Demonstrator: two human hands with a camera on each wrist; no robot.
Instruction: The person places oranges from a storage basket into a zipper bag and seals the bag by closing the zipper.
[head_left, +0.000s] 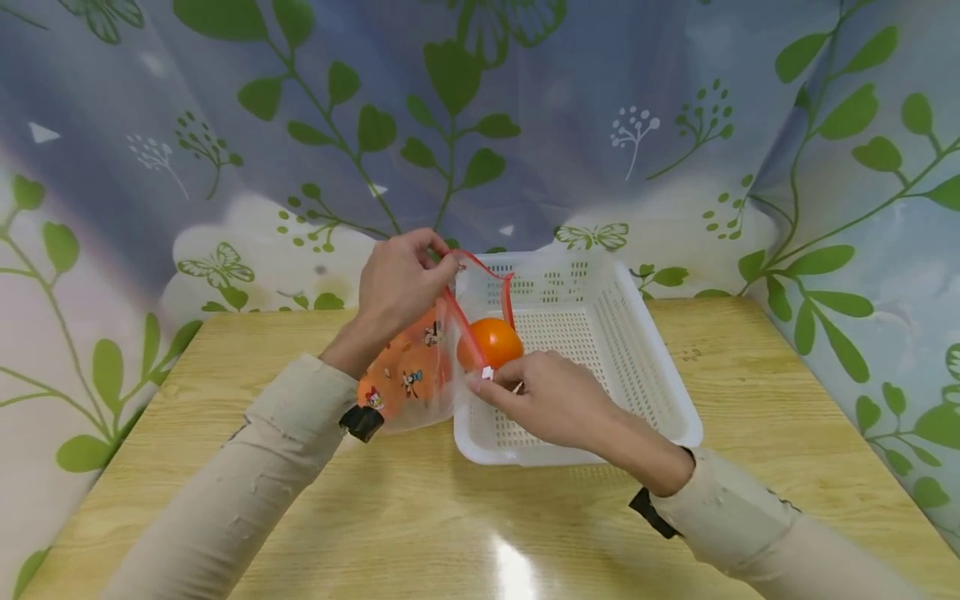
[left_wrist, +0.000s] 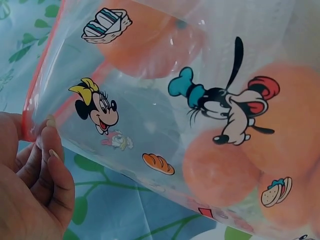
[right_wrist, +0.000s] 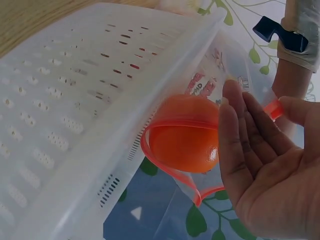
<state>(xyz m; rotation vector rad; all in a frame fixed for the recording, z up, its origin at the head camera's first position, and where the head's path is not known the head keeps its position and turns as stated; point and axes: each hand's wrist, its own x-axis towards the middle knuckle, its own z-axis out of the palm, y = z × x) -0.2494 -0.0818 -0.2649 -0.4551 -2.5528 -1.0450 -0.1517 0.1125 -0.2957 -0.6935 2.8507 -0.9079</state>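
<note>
A clear zip bag (head_left: 408, 392) with red zip edges and cartoon prints stands left of the white basket, its mouth spread apart. Several oranges show blurred through its wall; one orange (head_left: 491, 340) is at the mouth, with a red zip edge crossing in front of it in the right wrist view. My left hand (head_left: 408, 279) pinches the far corner of the red edge, also visible in the left wrist view (left_wrist: 37, 170). At the near end, by a white slider (head_left: 487, 372), my right hand (head_left: 555, 396) pinches the red edge between thumb and fingers.
The white perforated plastic basket (head_left: 652, 367) stands on a wooden table (head_left: 757, 433), touching or nearly touching the bag's right side. Behind the table hangs a cloth (head_left: 570, 100) printed with leaves and butterflies. Black straps (head_left: 362, 422) are on both wrists.
</note>
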